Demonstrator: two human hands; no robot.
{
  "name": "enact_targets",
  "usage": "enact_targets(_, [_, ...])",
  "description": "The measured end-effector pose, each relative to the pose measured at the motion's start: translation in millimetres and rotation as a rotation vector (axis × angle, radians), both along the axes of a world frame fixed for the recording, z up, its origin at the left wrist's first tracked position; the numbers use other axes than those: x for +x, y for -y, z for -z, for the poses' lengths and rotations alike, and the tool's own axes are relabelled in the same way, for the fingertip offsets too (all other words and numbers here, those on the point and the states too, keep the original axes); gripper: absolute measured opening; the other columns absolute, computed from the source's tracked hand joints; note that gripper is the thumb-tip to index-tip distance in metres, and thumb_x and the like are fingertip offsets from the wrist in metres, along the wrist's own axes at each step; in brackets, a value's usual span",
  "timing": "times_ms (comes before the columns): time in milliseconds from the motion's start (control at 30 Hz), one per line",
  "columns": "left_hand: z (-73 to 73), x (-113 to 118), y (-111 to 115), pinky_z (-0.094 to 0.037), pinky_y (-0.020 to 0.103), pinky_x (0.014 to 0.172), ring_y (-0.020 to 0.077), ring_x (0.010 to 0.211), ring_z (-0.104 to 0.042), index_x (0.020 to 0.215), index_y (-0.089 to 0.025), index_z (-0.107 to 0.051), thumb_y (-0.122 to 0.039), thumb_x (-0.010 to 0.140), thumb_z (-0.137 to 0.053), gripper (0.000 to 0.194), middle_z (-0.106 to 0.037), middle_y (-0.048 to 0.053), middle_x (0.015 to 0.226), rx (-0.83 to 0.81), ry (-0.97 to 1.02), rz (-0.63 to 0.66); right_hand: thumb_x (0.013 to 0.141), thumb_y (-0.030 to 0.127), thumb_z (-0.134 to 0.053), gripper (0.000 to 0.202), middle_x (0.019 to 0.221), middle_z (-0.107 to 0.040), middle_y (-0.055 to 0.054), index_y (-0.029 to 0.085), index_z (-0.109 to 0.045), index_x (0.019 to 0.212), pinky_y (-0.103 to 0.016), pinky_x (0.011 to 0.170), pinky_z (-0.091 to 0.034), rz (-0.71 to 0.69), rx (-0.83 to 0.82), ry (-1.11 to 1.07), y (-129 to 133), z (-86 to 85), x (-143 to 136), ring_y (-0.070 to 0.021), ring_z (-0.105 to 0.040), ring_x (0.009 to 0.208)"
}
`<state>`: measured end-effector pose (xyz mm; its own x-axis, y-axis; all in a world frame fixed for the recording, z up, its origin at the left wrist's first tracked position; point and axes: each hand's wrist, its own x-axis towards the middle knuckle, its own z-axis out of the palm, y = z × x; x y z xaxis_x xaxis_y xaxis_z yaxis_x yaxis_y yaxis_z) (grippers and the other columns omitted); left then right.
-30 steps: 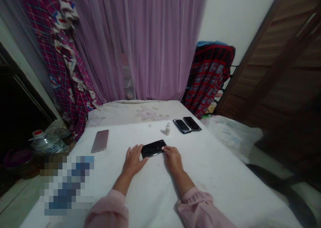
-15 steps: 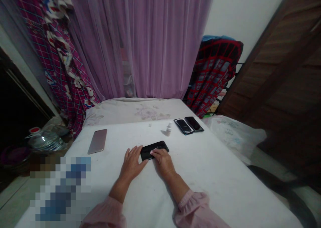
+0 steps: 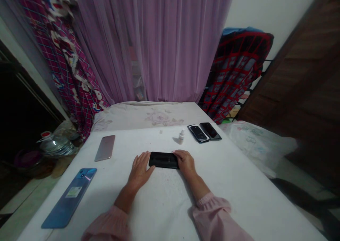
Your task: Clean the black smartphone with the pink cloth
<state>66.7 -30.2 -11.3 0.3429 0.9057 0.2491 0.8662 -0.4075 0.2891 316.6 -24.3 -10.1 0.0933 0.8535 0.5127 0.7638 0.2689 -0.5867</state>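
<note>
A black phone (image 3: 162, 160) lies crosswise on the white-covered surface, its glossy side up. My left hand (image 3: 139, 170) holds the phone's left end, thumb at the lower corner and fingers along the upper one. At the opposite end, my right hand (image 3: 186, 162) rests with bent, closed fingers over the edge. A small pale cloth seems pinched under its fingertips, mostly hidden. Beyond the phone stands a small white bottle (image 3: 181, 137).
On the left lie a rose-gold phone (image 3: 105, 148) and a blue phone (image 3: 69, 200) bearing a label. Several dark phones (image 3: 198, 133) sit at the far right. A clear plastic bag (image 3: 255, 145) is past the right edge, and a water jug (image 3: 57, 144) stands beyond the left.
My right hand has slid right, from the phone's middle to its right end. The phone has turned from a slant to nearly level. My left hand stays at its left end.
</note>
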Motion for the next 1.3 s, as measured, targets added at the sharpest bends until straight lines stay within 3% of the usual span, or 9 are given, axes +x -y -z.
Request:
enact_targets(200, [-8.6, 22.9, -16.3, -0.026, 0.052, 0.114, 0.0295, 0.134, -0.044, 0.127, -0.018, -0.057, -0.033, 0.089, -0.056, 0.041, -0.054, 0.013, 0.14, 0.026, 0.026, -0.235, 0.078, 0.01, -0.053, 0.033, 0.092, -0.076, -0.003, 0.028, -0.077, 0.09, -0.034, 0.081, -0.056, -0.103, -0.014, -0.101, 46.1, -0.8, -5.7, -0.0193, -0.07, 0.087])
enact_targets(367, [-13.0, 38.9, -7.9, -0.026, 0.051, 0.113, 0.0274, 0.133, -0.046, 0.122, -0.022, -0.06, -0.028, 0.091, -0.05, 0.034, -0.058, 0.01, 0.137, 0.017, 0.02, -0.23, 0.083, 0.014, -0.052, 0.028, 0.092, -0.076, -0.004, 0.027, -0.077, 0.089, -0.031, 0.081, -0.057, -0.286, -0.019, -0.279, 67.2, -4.8, -20.3, -0.0171, -0.071, 0.087])
enact_targets(433, [-10.5, 48.1, 5.6, -0.025, 0.05, 0.114, 0.0271, 0.133, -0.046, 0.126, -0.02, -0.058, -0.033, 0.09, -0.051, 0.039, -0.057, 0.011, 0.137, 0.009, 0.013, -0.22, 0.084, 0.016, -0.053, 0.026, 0.092, -0.076, -0.004, 0.026, -0.077, 0.088, -0.031, 0.08, -0.058, -0.248, -0.009, -0.324, 64.2, -6.4, -17.8, -0.0174, -0.071, 0.086])
enact_targets(533, [-5.7, 64.4, 26.0, -0.017, 0.055, 0.116, 0.0314, 0.137, -0.039, 0.143, -0.012, -0.039, -0.048, 0.085, -0.055, 0.071, -0.05, 0.017, 0.143, 0.014, 0.001, -0.219, 0.081, 0.016, -0.054, 0.026, 0.092, -0.076, -0.005, 0.025, -0.077, 0.088, -0.032, 0.081, -0.058, -0.16, 0.014, -0.324, 53.6, -8.1, -10.5, -0.0184, -0.071, 0.087])
enact_targets(633, [-4.9, 74.9, 34.9, -0.014, 0.059, 0.115, 0.035, 0.139, -0.035, 0.147, -0.011, -0.031, -0.053, 0.081, -0.057, 0.083, -0.044, 0.02, 0.147, -0.02, -0.008, -0.203, 0.082, 0.015, -0.054, 0.027, 0.093, -0.076, -0.004, 0.026, -0.077, 0.091, -0.033, 0.082, -0.058, -0.189, 0.012, -0.296, 44.1, -8.1, -10.4, -0.0181, -0.07, 0.088])
enact_targets(900, [-8.4, 64.8, 27.3, -0.016, 0.059, 0.115, 0.0336, 0.139, -0.036, 0.146, -0.009, -0.03, -0.043, 0.081, -0.058, 0.078, -0.044, 0.021, 0.147, -0.049, 0.016, -0.126, 0.079, 0.009, -0.054, 0.032, 0.091, -0.077, -0.003, 0.027, -0.077, 0.09, -0.036, 0.083, -0.057, -0.283, -0.014, -0.128, 24.8, -3.0, -25.0, -0.0194, -0.07, 0.09])
enact_targets(1167, [-7.5, 61.4, 28.5, -0.018, 0.059, 0.114, 0.0329, 0.137, -0.039, 0.148, -0.013, -0.024, -0.04, 0.079, -0.061, 0.082, -0.048, 0.019, 0.145, 0.002, 0.043, -0.107, 0.083, 0.012, -0.056, 0.026, 0.094, -0.076, -0.004, 0.026, -0.077, 0.087, -0.037, 0.086, -0.055, -0.095, 0.006, -0.079, -15.2, -3.2, -20.4, -0.0194, -0.069, 0.091])
enact_targets(1300, [-7.5, 61.5, 28.2, -0.017, 0.058, 0.115, 0.0329, 0.138, -0.038, 0.147, -0.01, -0.024, -0.038, 0.078, -0.061, 0.082, -0.047, 0.021, 0.144, 0.001, 0.039, -0.106, 0.08, 0.008, -0.055, 0.029, 0.096, -0.076, -0.004, 0.025, -0.077, 0.088, -0.036, 0.087, -0.055, -0.096, 0.006, -0.08, -15.5, -3.9, -20.6, -0.0189, -0.069, 0.091])
